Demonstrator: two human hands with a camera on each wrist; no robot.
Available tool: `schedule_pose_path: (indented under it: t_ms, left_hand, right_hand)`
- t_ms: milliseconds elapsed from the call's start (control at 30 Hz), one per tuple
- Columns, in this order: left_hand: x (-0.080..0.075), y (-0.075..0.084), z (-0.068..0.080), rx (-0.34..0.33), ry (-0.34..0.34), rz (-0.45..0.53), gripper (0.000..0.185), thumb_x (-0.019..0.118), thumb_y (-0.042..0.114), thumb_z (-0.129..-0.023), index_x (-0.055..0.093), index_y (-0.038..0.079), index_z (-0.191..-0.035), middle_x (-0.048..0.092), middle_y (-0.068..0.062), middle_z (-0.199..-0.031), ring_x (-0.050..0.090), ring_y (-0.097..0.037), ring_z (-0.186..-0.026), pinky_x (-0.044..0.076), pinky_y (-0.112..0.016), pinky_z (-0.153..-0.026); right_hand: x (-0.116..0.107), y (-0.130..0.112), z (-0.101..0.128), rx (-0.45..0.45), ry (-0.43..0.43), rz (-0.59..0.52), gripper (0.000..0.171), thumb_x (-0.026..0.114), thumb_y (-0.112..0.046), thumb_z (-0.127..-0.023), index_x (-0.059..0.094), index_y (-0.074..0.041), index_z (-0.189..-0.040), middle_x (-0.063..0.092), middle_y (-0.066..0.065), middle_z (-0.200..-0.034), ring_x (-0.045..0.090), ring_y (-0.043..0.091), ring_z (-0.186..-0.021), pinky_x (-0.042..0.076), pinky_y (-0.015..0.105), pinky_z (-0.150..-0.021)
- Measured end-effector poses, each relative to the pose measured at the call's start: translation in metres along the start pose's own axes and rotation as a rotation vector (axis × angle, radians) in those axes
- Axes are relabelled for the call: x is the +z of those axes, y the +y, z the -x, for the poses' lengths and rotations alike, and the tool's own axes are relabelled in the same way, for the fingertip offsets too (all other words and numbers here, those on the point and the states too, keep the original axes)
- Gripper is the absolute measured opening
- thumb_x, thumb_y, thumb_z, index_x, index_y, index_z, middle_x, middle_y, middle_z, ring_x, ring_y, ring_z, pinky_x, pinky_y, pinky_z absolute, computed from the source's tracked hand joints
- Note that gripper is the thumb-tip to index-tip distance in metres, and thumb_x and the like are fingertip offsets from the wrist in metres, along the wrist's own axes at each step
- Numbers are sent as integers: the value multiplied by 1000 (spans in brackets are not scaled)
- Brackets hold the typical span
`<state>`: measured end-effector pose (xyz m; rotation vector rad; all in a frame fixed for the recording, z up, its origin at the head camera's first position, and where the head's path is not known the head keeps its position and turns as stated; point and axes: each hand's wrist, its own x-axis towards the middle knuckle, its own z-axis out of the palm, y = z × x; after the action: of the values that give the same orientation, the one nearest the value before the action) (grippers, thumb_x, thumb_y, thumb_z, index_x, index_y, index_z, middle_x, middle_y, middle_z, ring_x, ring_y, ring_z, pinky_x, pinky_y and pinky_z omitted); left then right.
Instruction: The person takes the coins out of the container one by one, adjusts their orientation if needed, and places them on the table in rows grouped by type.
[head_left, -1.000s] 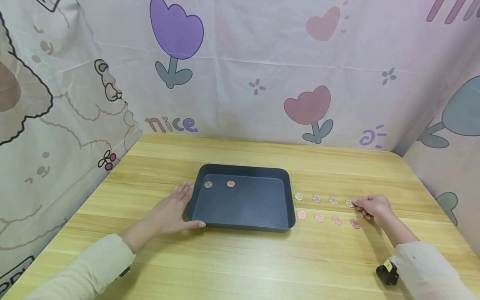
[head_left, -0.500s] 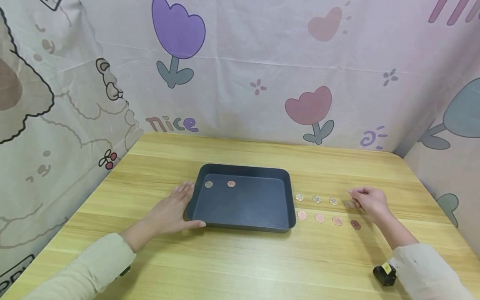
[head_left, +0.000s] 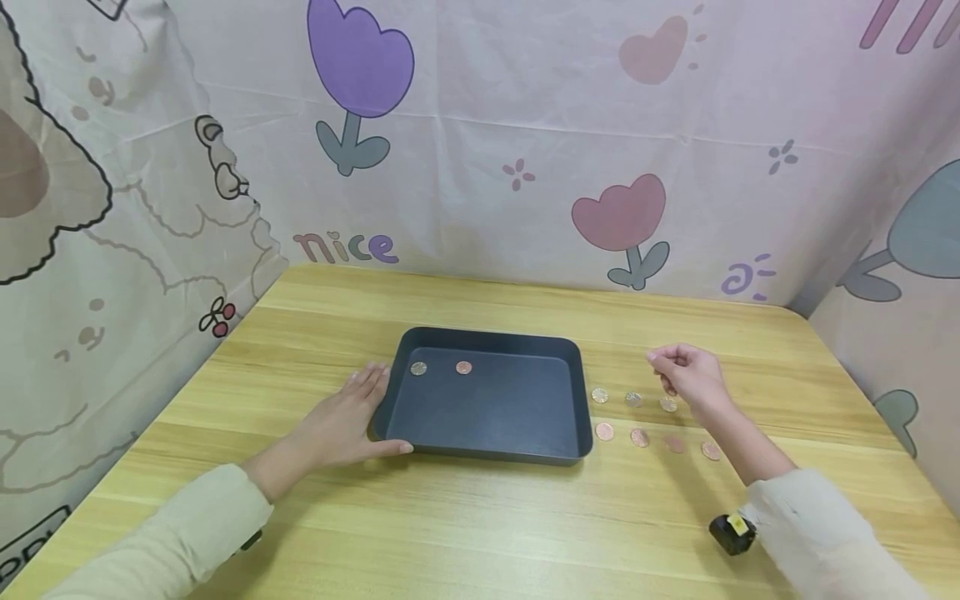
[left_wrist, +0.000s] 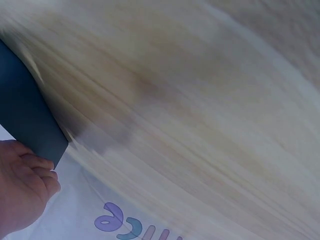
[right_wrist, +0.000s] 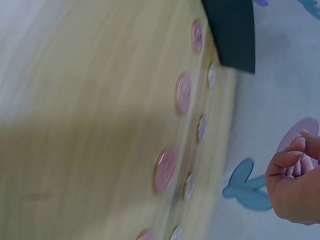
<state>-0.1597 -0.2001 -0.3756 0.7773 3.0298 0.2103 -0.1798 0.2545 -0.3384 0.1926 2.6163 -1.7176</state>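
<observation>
My left hand (head_left: 341,421) lies flat on the wooden table (head_left: 480,517), fingers straight, thumb and fingertips against the left rim of the dark tray (head_left: 577,392). My right hand (head_left: 686,375) is raised above the table to the right of the tray, fingers curled together with the tips pinched; whether a coin sits between them I cannot tell from any view. Just below and beside that hand lie two rows of coins on the table: silver coins (head_left: 633,399) in the far row, copper coins (head_left: 639,437) in the near row, starting just beside the tray's right rim. The right end of the far row is hidden behind my wrist. Inside the tray, near its far left corner, rest one silver coin (head_left: 418,368) and one copper coin (head_left: 463,367), close together but apart. A small black device (head_left: 731,533) sits at my right sleeve. A cartoon-printed cloth (head_left: 525,142) hangs behind the table.
</observation>
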Motion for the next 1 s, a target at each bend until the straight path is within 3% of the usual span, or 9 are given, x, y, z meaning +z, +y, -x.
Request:
schedule_pose_path:
  t_ms: [533, 1000]
  left_hand:
    - [-2, 1, 1, 0, -1, -1, 110, 55, 72, -73, 28, -11, -140, 28, -28, -147, 24, -41, -139, 26, -48, -113]
    - [-4, -1, 1, 16, -9, 16, 109, 56, 71, -73, 28, -10, -140, 28, -27, -147, 24, -41, -138, 27, -48, -113]
  right_hand:
    - [55, -30, -6, -36, -48, -68, 15, 58, -12, -91, 56, 2, -93, 52, -10, -63, 45, 1, -52, 41, 15, -48]
    - [122, -49, -13, -59, -125, -98, 16, 62, -14, -88, 60, 2, -89, 50, -5, -59, 44, 5, -47, 40, 18, -45]
